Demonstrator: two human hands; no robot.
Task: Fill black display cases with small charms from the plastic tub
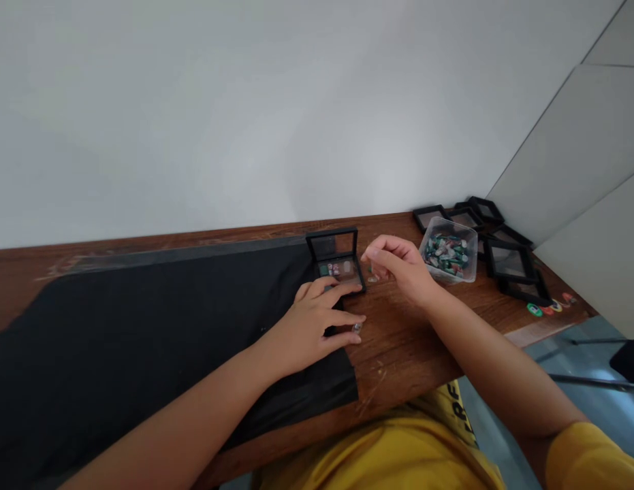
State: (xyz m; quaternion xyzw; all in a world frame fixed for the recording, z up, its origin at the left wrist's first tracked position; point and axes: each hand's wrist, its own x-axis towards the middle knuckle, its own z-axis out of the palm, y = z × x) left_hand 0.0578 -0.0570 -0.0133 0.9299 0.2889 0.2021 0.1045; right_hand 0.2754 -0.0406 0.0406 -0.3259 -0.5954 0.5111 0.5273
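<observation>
A small black hinged display case [360, 272] stands open on the table, its windowed lid tilted up, with several small green, pink and pale pieces inside. My left hand [309, 327] reaches over the dark cloth, its outer fingers resting at the case's front edge. Between its thumb and index finger it pinches a small clear piece [357, 328] just above the wood. Right of the case is my right hand [398, 269], fingers curled and thumb drawn in to the fingertips. Whatever those fingertips hold is too small to make out. Small bits lie on the wood below them.
A clear plastic tub [470, 262] of mixed colourful pieces stands right of my right hand. Several black frames [511, 262] are stacked beyond it. Round coloured stickers [534, 310] lie near the table's right edge. Black cloth [143, 340] covers the left side; a wall rises behind.
</observation>
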